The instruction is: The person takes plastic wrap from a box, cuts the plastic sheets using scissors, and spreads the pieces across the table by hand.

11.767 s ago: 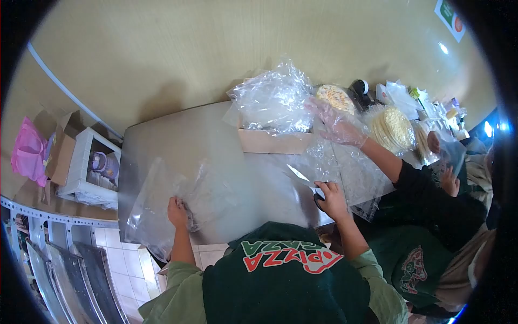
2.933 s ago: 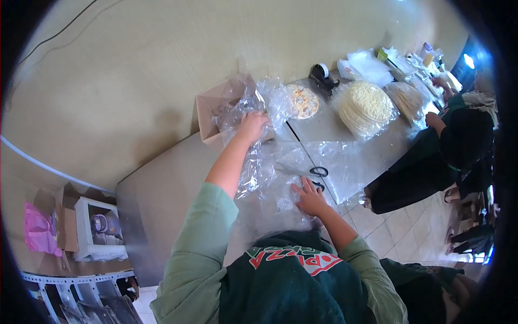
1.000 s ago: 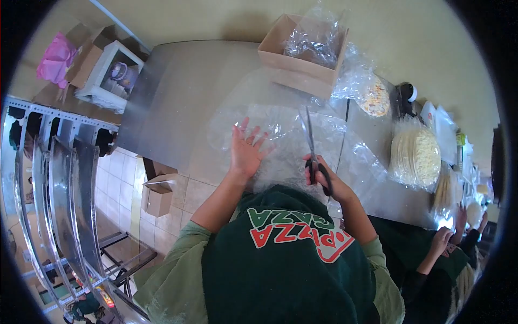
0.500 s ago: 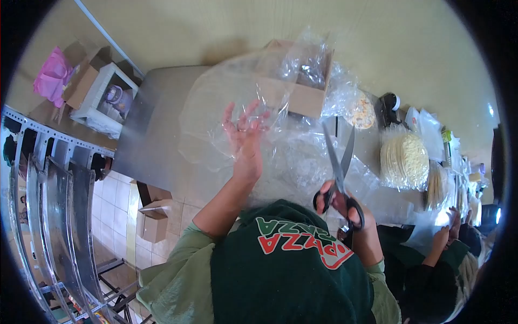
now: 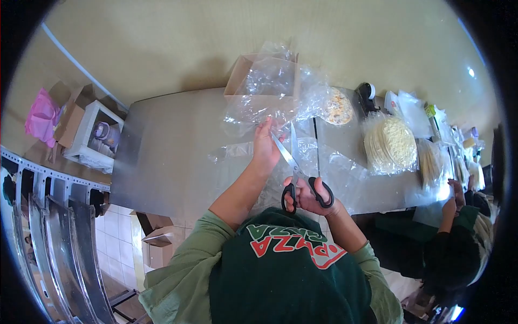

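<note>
In the head view, my right hand grips black-handled scissors, fingers through the loops. The blades are spread apart and point away from me, their tips close to my left hand. My left hand is raised over the metal table, its fingertips closed on the edge of a clear plastic bag. This bag hangs in front of the cardboard box. More clear plastic lies crumpled on the table beneath both hands.
An open cardboard box stands against the wall on the metal table. To its right are a wrapped pizza, a bagged stack of round bases and a tape dispenser. A co-worker's hands are at far right.
My left hand went from spread fingers under a billowing clear sheet to pinching plastic near the box. The scissors moved left, close to it. The view shifted.
</note>
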`<state>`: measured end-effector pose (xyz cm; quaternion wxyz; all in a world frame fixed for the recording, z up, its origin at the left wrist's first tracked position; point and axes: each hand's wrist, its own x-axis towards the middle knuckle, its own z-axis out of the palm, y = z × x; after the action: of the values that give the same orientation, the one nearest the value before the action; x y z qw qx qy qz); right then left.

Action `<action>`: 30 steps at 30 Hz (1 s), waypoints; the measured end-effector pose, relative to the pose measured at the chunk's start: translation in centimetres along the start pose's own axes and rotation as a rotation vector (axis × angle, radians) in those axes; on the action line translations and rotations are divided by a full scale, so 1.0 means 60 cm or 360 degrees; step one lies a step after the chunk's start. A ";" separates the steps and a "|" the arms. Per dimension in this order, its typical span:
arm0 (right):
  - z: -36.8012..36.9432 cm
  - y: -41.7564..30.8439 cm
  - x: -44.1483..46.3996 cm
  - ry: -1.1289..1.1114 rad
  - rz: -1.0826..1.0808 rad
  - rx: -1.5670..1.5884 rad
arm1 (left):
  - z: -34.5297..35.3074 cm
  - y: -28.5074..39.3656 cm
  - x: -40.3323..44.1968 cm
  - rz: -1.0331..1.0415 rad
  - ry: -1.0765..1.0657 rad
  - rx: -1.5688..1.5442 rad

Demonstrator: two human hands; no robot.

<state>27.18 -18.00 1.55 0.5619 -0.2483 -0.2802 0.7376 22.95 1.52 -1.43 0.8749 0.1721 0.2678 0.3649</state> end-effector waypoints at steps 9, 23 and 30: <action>-0.029 0.008 -0.061 0.0522 -0.0296 0.0024 | 0.029 -0.071 0.007 -0.0252 -0.0114 0.0198; -0.020 0.024 -0.124 0.0389 -0.0579 -0.0009 | 0.115 -0.114 -0.021 -0.1023 -0.0207 0.0009; -0.036 -0.002 -0.105 0.0426 -0.0723 0.0201 | 0.114 -0.144 -0.015 -0.0835 -0.0425 -0.0176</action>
<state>30.27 -23.77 0.44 0.7594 -0.2388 -0.2056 0.5693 31.21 -5.66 0.03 0.9749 0.0957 0.1654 0.1146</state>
